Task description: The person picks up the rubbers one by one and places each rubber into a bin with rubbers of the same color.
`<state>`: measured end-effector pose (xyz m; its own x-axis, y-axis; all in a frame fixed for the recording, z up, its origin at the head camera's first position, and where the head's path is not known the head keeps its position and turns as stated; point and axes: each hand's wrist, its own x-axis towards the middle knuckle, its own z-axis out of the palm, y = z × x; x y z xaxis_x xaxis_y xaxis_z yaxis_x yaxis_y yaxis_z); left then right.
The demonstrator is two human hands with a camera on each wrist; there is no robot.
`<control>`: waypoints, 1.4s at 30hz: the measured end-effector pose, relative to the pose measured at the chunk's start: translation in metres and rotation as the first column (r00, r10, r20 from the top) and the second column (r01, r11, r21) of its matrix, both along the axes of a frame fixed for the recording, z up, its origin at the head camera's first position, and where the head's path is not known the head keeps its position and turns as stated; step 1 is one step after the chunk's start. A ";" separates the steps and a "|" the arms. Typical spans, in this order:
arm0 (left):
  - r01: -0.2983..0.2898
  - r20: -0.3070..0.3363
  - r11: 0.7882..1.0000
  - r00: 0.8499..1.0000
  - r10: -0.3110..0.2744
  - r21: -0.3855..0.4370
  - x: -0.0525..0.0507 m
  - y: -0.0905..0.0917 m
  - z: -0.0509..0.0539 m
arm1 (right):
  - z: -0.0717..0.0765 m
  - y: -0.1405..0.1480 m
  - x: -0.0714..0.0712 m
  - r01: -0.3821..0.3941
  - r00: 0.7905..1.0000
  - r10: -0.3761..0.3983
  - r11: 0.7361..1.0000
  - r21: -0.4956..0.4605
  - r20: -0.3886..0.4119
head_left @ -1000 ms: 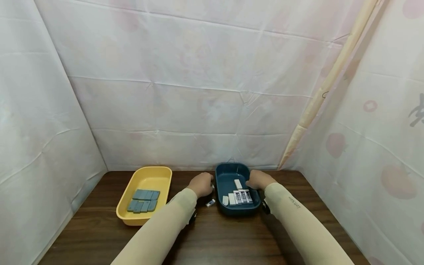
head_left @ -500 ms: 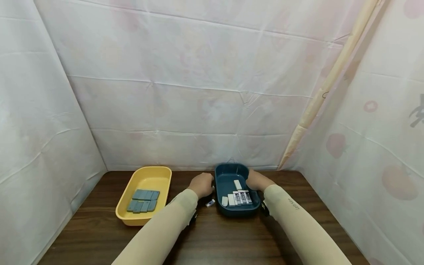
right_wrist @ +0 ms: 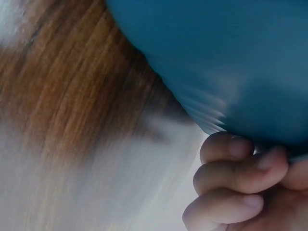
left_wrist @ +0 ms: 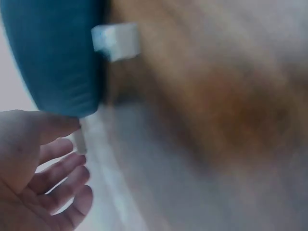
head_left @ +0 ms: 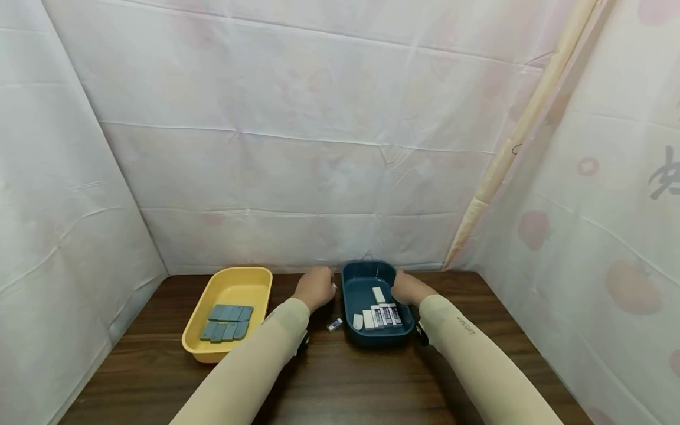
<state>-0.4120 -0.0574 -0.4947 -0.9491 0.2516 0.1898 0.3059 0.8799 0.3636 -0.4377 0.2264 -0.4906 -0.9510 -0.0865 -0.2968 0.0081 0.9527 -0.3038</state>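
Between thumb and fingers, my left hand [head_left: 316, 288] pinches a small white eraser [left_wrist: 80, 140], mostly hidden in the head view. That hand is just left of a dark blue tray [head_left: 353, 337]. On the tray's right side, my right hand [head_left: 411, 289] grips the rim, its fingers [right_wrist: 231, 175] curled there in the right wrist view. Inside the tray lie several white erasers, some in printed sleeves [head_left: 386, 316], plus a loose one [head_left: 378, 295] and a rounded one [head_left: 358, 321]. A small sleeved eraser [head_left: 334, 324] rests on the table between left forearm and tray.
A yellow tray [head_left: 192, 341] stands on the left of the brown wooden table [head_left: 361, 383], holding several grey-blue flat blocks [head_left: 228, 323] in two rows. White printed cloth [head_left: 297, 177] hangs around the back and sides. A wrapped pole [head_left: 489, 189] leans at the right.
My left hand has moved slightly back and left, away from the blue tray's side. The right hand stays on the rim. The head view has shifted a little to the right.
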 end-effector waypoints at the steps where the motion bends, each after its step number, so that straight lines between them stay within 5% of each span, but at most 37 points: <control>1: -0.013 -0.017 1.000 1.000 0.013 0.027 -0.001 -0.001 0.004 | -0.001 0.000 -0.001 0.008 1.000 -0.008 1.000 -0.006 0.001; 5: -0.021 -0.082 0.994 0.996 0.029 0.105 0.000 0.002 0.019 | -0.016 0.006 -0.017 0.007 1.000 -0.007 1.000 0.002 -0.007; 11: 0.073 -0.098 0.993 0.993 -0.064 0.094 0.010 0.018 0.029 | -0.016 0.004 -0.016 0.016 1.000 -0.016 1.000 0.000 -0.002; 17: 0.167 -0.056 0.984 0.985 -0.164 0.058 0.012 0.040 0.026 | -0.001 0.000 0.004 -0.002 1.000 0.002 1.000 0.021 -0.011; 24: 0.220 0.021 0.973 0.975 -0.219 -0.063 0.007 0.065 0.018 | 0.000 0.000 0.002 0.006 1.000 -0.006 1.000 0.026 -0.005; 33: 0.202 -0.011 0.953 0.978 -0.210 -0.225 0.000 0.082 0.006 | -0.002 -0.001 0.000 -0.010 1.000 0.010 1.000 -0.021 -0.022; 42: 0.205 -0.029 0.936 0.975 -0.222 -0.286 0.010 0.093 0.005 | 0.002 0.001 0.005 -0.007 1.000 0.007 1.000 0.027 -0.006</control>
<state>-0.4016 0.0353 -0.4899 -0.8563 0.4978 0.1374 0.5111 0.8550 0.0876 -0.4329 0.2277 -0.4882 -0.9522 -0.0854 -0.2934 -0.0005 0.9606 -0.2778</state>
